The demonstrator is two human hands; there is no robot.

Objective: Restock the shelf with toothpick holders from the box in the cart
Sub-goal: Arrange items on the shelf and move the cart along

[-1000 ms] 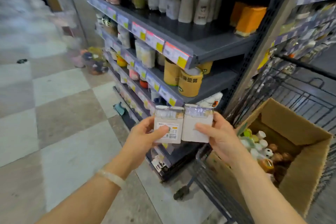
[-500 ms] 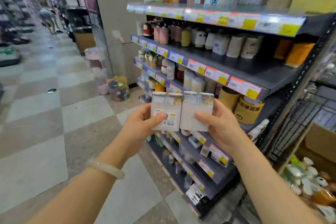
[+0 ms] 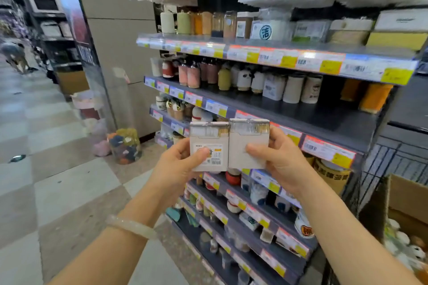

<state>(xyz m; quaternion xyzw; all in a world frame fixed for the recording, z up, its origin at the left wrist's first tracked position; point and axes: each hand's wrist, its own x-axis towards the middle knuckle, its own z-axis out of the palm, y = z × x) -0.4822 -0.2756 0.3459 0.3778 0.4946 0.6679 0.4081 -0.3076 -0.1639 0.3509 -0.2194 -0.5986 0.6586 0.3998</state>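
I hold two flat beige toothpick holders with clear lids side by side in front of the shelf. My left hand (image 3: pixel 179 164) grips the left holder (image 3: pixel 209 136), which carries a barcode label. My right hand (image 3: pixel 281 159) grips the right holder (image 3: pixel 249 139), thumb across its plain face. Both are upright and touch along their inner edges. Behind them runs the dark shelf (image 3: pixel 312 111) with bottles and jars at its back and bare room at its front. The cardboard box (image 3: pixel 403 194) shows at the lower right edge, with small holders inside.
Above and below are more shelves (image 3: pixel 278 55) with price tags, packed with jars and packets. A clear bin of coloured items (image 3: pixel 125 146) stands on the tiled floor by a grey pillar (image 3: pixel 120 30). The aisle floor opens to the left.
My view has tilted up from the cart and box towards the upper shelves. Both hands have risen with the two holders, still held side by side.
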